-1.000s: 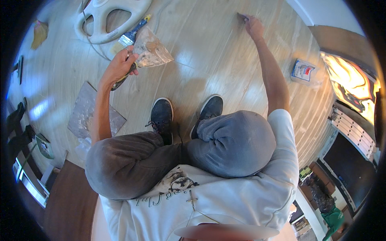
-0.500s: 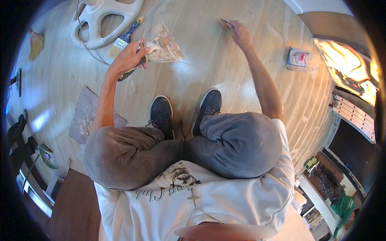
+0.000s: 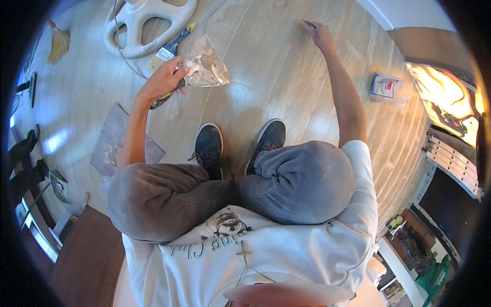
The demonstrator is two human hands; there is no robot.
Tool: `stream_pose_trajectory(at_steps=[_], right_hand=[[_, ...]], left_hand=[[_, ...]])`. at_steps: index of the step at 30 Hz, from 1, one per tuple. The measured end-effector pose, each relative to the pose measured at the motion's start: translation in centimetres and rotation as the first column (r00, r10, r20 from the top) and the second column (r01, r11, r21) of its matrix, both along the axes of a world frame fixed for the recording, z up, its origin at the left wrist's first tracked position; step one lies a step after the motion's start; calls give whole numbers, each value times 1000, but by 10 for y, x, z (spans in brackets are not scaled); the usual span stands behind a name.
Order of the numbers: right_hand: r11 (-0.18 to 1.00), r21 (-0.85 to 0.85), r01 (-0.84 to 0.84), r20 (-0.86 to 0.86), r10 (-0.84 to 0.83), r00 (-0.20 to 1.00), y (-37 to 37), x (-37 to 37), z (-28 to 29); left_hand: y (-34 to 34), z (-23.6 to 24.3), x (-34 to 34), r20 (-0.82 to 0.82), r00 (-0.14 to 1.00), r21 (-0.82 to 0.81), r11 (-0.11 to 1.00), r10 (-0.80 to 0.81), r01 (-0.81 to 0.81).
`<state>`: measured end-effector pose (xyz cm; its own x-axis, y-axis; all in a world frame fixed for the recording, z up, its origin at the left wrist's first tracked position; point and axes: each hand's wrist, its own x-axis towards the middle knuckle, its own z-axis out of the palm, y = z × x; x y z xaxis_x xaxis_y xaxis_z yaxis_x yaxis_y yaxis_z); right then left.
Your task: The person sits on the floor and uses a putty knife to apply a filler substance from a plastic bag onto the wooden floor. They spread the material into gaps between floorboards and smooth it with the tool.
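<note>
My left hand (image 3: pixel 164 82) is closed round the dark and yellow handle of a wide putty knife (image 3: pixel 207 64). Pale and brownish filler is smeared over its broad blade, which points right above the floor. Far out to the right, my right hand (image 3: pixel 323 37) is closed on a small thin tool (image 3: pixel 309 23); its kind is too small to make out. The tool's tip is at or just over the wood-plank floor (image 3: pixel 266 56). Beside my left hand, a flat paintbrush (image 3: pixel 173 47) with pale bristles and a dark handle lies on the floor.
A white spoked base (image 3: pixel 148 28) with a cable stands at the far left. A smeared grey board (image 3: pixel 123 135) lies by my left knee. An open bag of powder (image 3: pixel 384 86) sits on the right, near a ladder (image 3: pixel 452 161). A hand broom (image 3: pixel 59 43) lies far left.
My right hand has moved right and a little farther away with its thin tool. My left hand still holds the putty knife, nearly in place. The whole view has shifted slightly.
</note>
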<state>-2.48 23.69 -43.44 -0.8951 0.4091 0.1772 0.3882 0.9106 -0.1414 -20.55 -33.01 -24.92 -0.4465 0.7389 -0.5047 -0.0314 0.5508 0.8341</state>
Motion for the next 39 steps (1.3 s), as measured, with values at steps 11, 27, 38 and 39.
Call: stream_pose_trajectory(at_steps=[11, 27, 38, 39], right_hand=[[935, -308, -176, 39, 197, 980, -152, 59, 42], [834, -122, -537, -540, 398, 741, -325, 67, 194], [819, -228, -526, -150, 504, 851, -259, 71, 233], [825, -196, -530, -84, 524, 847, -263, 65, 243]], left_hand=[[-2, -15, 2, 35, 999, 28, 999, 26, -27], [39, 15, 18, 242, 958, 219, 970, -156, 103], [41, 22, 24, 42, 979, 115, 974, -201, 195], [44, 24, 26, 36, 979, 112, 975, -199, 194]])
